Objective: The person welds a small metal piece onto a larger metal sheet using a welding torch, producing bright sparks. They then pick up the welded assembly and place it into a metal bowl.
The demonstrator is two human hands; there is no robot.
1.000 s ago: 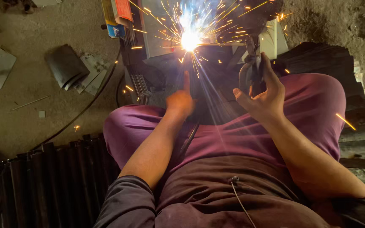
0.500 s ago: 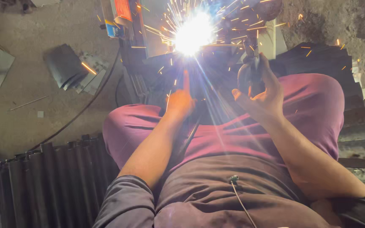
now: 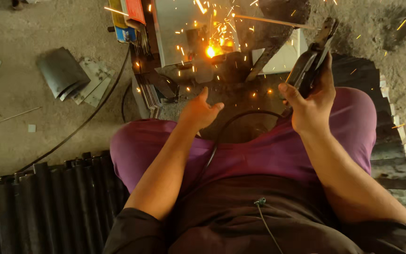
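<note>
Right hand (image 3: pixel 308 110) grips electrode holder (image 3: pixel 312 61); left hand (image 3: pixel 198 113) spread, holding nothing

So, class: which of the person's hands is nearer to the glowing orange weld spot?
Left. The left hand hovers open just below the glowing weld spot; the right hand, gripping the electrode holder, sits farther right.

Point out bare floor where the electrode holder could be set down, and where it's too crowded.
Free: the concrete floor between the curved metal sheets and the dark tube stack, crossed only by a black cable. Crowded: around the glowing weld spot, between the left hand and the right hand gripping the electrode holder.
</note>
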